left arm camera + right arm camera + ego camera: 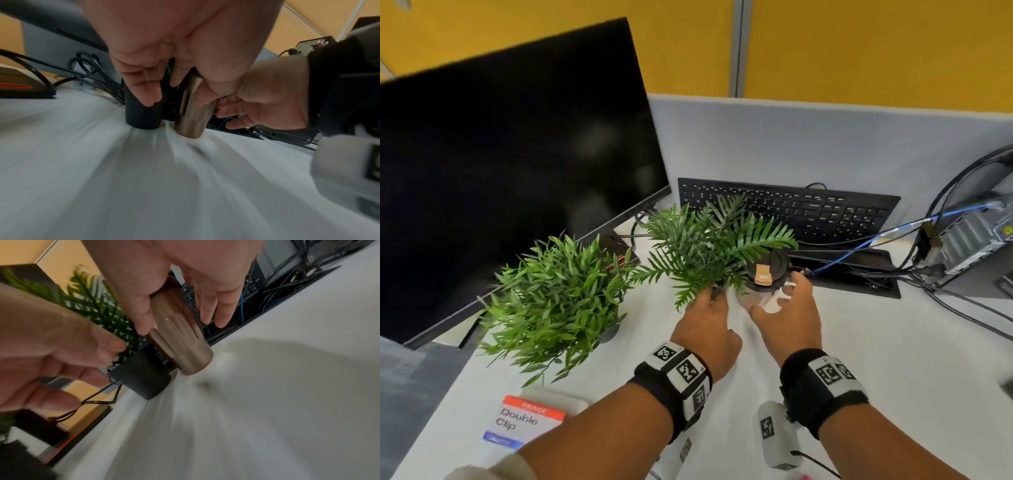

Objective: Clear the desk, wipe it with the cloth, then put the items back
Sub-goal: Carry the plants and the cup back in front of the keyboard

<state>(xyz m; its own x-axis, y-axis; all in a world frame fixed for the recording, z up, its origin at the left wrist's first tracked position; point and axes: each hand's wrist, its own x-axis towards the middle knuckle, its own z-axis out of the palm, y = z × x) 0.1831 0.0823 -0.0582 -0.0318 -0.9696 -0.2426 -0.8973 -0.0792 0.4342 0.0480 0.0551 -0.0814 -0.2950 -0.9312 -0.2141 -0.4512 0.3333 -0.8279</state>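
A fern [709, 246] in a black pot [144, 113] stands mid-desk, right beside a metal tumbler [193, 118] with a black lid [767, 270]. My left hand [705, 318] reaches under the fronds. Its fingertips [146, 94] lie against the top of the pot and its thumb stays back from it. My right hand [787, 308] is spread around the tumbler. The thumb [139, 316] touches its side, while the straight fingers [216, 308] stand off behind it with a gap. The tumbler's base sits at the white desk [859, 359]. Both wrist views are motion-blurred.
A bushier potted plant [554, 301] stands left of the fern, in front of a black monitor [510, 154]. A keyboard [791, 209] leans on the grey partition behind. Cables and a computer case [969, 240] crowd the right. A "Double Clip" box [524, 425] lies near left.
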